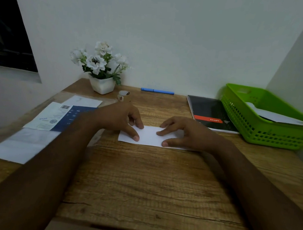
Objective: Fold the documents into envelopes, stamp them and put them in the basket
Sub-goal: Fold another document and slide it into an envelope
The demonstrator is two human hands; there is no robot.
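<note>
Your left hand [122,120]: fingers spread, pressing the folded paper [149,138].
Your right hand [184,132]: likewise open on it.
Basket [268,135]: right of paper.

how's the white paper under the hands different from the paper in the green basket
The folded paper lies flat on the table, pinned by the left hand and right hand; the paper in the basket is touched by neither hand. The folded paper sits in front of the person; the other leans inside the green basket at the far right. Both are white.
</note>
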